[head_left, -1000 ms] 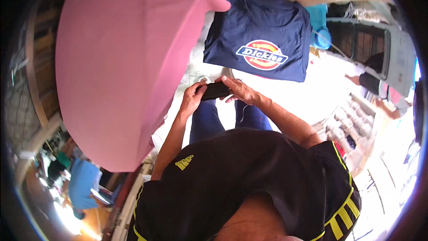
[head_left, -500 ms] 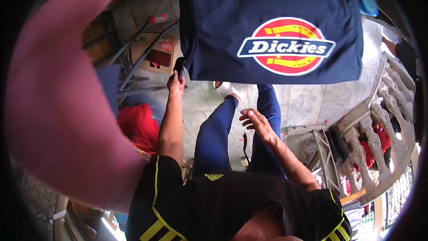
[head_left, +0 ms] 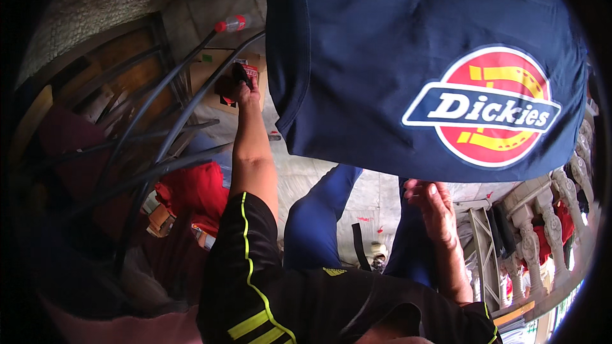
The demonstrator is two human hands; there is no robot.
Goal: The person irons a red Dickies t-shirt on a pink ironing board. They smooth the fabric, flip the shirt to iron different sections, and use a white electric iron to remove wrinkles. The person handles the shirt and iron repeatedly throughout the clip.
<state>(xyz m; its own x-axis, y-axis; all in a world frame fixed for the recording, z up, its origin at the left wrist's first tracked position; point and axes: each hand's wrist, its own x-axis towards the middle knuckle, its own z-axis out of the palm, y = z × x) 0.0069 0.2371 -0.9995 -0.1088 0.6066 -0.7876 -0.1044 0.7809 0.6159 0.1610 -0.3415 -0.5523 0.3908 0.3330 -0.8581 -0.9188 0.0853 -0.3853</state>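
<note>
- Left hand [head_left: 245,92] is stretched far out ahead, fingers wrapped tight round a small dark object [head_left: 240,74], right up against a cardboard box [head_left: 223,70] with a red patch on it.
- What that dark object is, hard to say: most of it is buried in the grip.
- A navy T-shirt [head_left: 382,57] with a round red and yellow badge hangs across the top and right of the view, hiding everything behind it; its upper edge is cut off by the frame.
- Right hand [head_left: 433,207] sits low, just under the shirt's hem, fingers curled loosely and holding nothing I can see.
- Blue trouser legs [head_left: 315,216] run down between the two arms.
- Dark curved metal bars [head_left: 166,146] sweep across the left, a red cloth [head_left: 197,191] bunched behind them; the far left is too dark to read.
- White balusters [head_left: 542,236] line the right edge.
- Against half a second ago: the pink garment that filled the left has gone, the shirt looms larger, and the left hand has reached further out to the box.
</note>
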